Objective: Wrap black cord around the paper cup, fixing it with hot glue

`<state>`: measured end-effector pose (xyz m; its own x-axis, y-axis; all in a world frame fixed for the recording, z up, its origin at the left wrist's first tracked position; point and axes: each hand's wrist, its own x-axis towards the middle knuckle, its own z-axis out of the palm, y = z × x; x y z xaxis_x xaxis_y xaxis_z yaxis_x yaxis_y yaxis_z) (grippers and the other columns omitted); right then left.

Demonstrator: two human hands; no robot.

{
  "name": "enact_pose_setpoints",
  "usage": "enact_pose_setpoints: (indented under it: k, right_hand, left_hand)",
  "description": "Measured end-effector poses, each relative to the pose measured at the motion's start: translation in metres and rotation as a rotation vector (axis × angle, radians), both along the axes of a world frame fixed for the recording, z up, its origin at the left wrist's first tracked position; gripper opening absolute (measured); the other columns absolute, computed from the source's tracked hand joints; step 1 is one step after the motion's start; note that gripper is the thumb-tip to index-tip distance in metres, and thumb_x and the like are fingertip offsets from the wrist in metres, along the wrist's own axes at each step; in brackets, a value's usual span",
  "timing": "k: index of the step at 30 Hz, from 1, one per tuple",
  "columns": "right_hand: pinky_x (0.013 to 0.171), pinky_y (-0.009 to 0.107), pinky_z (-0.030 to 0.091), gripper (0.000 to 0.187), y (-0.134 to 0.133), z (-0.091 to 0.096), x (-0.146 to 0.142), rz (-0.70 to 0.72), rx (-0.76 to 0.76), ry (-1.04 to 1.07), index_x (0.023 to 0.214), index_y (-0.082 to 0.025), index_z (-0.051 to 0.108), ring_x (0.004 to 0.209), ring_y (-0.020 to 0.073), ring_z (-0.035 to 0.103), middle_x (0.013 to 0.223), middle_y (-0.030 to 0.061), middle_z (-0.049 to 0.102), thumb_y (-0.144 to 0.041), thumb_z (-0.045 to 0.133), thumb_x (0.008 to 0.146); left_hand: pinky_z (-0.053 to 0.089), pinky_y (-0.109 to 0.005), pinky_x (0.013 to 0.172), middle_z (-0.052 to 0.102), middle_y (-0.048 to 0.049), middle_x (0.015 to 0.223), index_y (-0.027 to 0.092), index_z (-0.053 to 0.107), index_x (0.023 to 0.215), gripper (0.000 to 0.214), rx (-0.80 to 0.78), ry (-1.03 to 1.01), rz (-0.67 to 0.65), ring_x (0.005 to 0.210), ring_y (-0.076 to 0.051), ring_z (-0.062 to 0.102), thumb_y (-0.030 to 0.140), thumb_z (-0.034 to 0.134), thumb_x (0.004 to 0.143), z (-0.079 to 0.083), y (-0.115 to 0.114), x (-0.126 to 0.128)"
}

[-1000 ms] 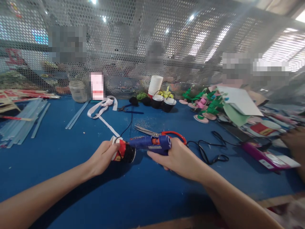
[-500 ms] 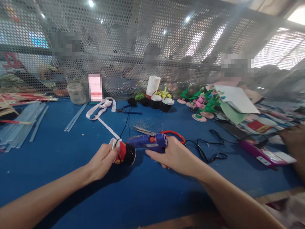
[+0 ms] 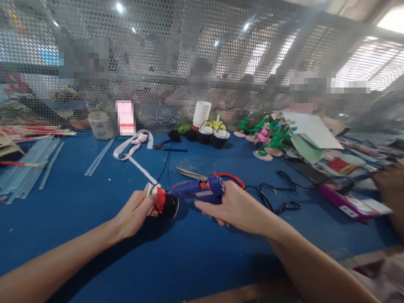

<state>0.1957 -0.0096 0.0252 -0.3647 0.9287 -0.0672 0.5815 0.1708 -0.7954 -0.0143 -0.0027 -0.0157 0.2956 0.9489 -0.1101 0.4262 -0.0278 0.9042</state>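
Note:
My left hand (image 3: 134, 212) is closed round a small paper cup (image 3: 161, 203) that lies on its side on the blue table (image 3: 94, 202); the cup is red and white with a black base. My right hand (image 3: 235, 206) grips a blue glue gun (image 3: 198, 190) by the handle, its nozzle touching the cup's side. A thin black wire (image 3: 164, 166) runs from the cup's rim away across the table.
Red-handled scissors (image 3: 205, 176) lie just behind the glue gun. A black cable (image 3: 277, 202) loops to the right. Glue sticks (image 3: 28, 164) lie at left, a white ribbon (image 3: 132, 145), stacked cups (image 3: 202, 113), black finished cups (image 3: 214, 135) and green craft pieces (image 3: 271, 132) at back. Another person's hand (image 3: 389, 181) is at right.
Both hands, cup and glue gun stay nearly in place; the view has shifted slightly, and the cup sits a little lower under the nozzle.

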Motion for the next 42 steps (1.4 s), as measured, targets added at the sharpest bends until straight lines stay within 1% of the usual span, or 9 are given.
enact_pose_setpoints:
  k: [6, 12, 16, 19, 24, 29, 34, 38, 42]
  right_hand:
    - [0.032, 0.015, 0.036, 0.021, -0.001, 0.002, 0.002, 0.037, -0.093, -0.017, 0.054, -0.015, 0.049, 0.031, 0.0063, 0.043, 0.037, -0.0034, 0.046, -0.031, 0.051, 0.067]
    - [0.033, 0.016, 0.035, 0.022, 0.002, 0.002, 0.004, 0.071, -0.134, -0.016, 0.054, -0.015, 0.049, 0.032, 0.0063, 0.043, 0.037, -0.0033, 0.046, -0.032, 0.051, 0.068]
    - [0.033, 0.016, 0.035, 0.016, 0.010, 0.004, 0.009, 0.111, -0.147, 0.107, 0.063, -0.015, 0.050, 0.032, 0.0056, 0.040, 0.038, -0.0052, 0.045, -0.030, 0.053, 0.068]
    - [0.035, 0.017, 0.034, 0.016, 0.020, 0.001, 0.014, 0.027, -0.129, 0.251, 0.067, -0.014, 0.050, 0.036, 0.0054, 0.041, 0.042, -0.0054, 0.046, -0.029, 0.056, 0.066]
    - [0.047, 0.019, 0.040, 0.022, 0.047, -0.010, 0.021, -0.164, -0.033, 0.402, 0.071, -0.012, 0.053, 0.050, 0.0070, 0.049, 0.062, 0.0003, 0.056, -0.031, 0.060, 0.063]
    - [0.045, 0.018, 0.040, 0.028, 0.082, -0.023, 0.020, -0.283, -0.009, 0.208, 0.060, -0.011, 0.051, 0.045, 0.0053, 0.046, 0.058, 0.0038, 0.056, -0.035, 0.047, 0.075]
    - [0.041, 0.020, 0.037, 0.037, 0.118, -0.042, 0.021, -0.378, 0.016, -0.002, 0.052, -0.013, 0.048, 0.040, 0.0091, 0.048, 0.046, 0.0035, 0.053, -0.043, 0.045, 0.073]
    - [0.053, 0.026, 0.039, 0.037, 0.133, -0.050, 0.020, -0.429, 0.099, -0.187, 0.048, -0.013, 0.050, 0.062, 0.0201, 0.057, 0.053, 0.0092, 0.056, -0.044, 0.050, 0.069]
    - [0.067, 0.031, 0.037, 0.028, 0.125, -0.041, 0.010, -0.471, 0.217, -0.310, 0.054, -0.012, 0.055, 0.090, 0.0277, 0.051, 0.075, 0.0168, 0.059, -0.037, 0.055, 0.068]
  left_hand:
    - [0.022, -0.022, 0.043, 0.032, 0.0046, 0.046, 0.015, 0.045, 0.053, 0.032, -0.068, -0.065, 0.048, 0.045, -0.009, 0.026, 0.038, 0.033, 0.070, -0.001, 0.002, 0.001]
    - [0.022, -0.022, 0.044, 0.033, 0.0044, 0.047, 0.014, 0.045, 0.053, 0.031, -0.078, -0.099, 0.051, 0.046, -0.009, 0.028, 0.038, 0.032, 0.069, 0.002, 0.001, 0.002]
    - [0.023, -0.021, 0.044, 0.034, 0.0047, 0.045, 0.015, 0.043, 0.050, 0.030, -0.082, -0.094, 0.093, 0.045, -0.009, 0.029, 0.037, 0.033, 0.067, 0.004, 0.002, 0.004]
    - [0.024, -0.021, 0.044, 0.034, 0.0049, 0.044, 0.016, 0.041, 0.048, 0.029, -0.088, -0.084, 0.129, 0.044, -0.009, 0.031, 0.038, 0.034, 0.066, 0.005, 0.002, 0.005]
    - [0.023, -0.020, 0.043, 0.034, 0.0051, 0.043, 0.016, 0.040, 0.048, 0.030, -0.074, -0.071, 0.138, 0.043, -0.009, 0.031, 0.038, 0.033, 0.068, 0.004, 0.001, 0.003]
    - [0.023, -0.021, 0.044, 0.033, 0.0046, 0.044, 0.016, 0.038, 0.047, 0.033, -0.021, -0.079, 0.111, 0.044, -0.009, 0.028, 0.038, 0.032, 0.071, 0.004, 0.000, 0.001]
    - [0.022, -0.021, 0.043, 0.032, 0.0049, 0.043, 0.015, 0.042, 0.048, 0.032, 0.015, -0.061, 0.105, 0.044, -0.008, 0.027, 0.036, 0.033, 0.072, 0.003, 0.001, 0.001]
    - [0.019, -0.022, 0.041, 0.030, 0.0047, 0.043, 0.016, 0.039, 0.047, 0.034, -0.024, -0.044, 0.079, 0.042, -0.008, 0.027, 0.036, 0.031, 0.073, 0.004, -0.001, 0.001]
    - [0.018, -0.022, 0.041, 0.027, 0.0050, 0.044, 0.017, 0.034, 0.046, 0.032, -0.020, -0.050, 0.048, 0.043, -0.007, 0.024, 0.035, 0.030, 0.073, 0.004, -0.003, 0.003]
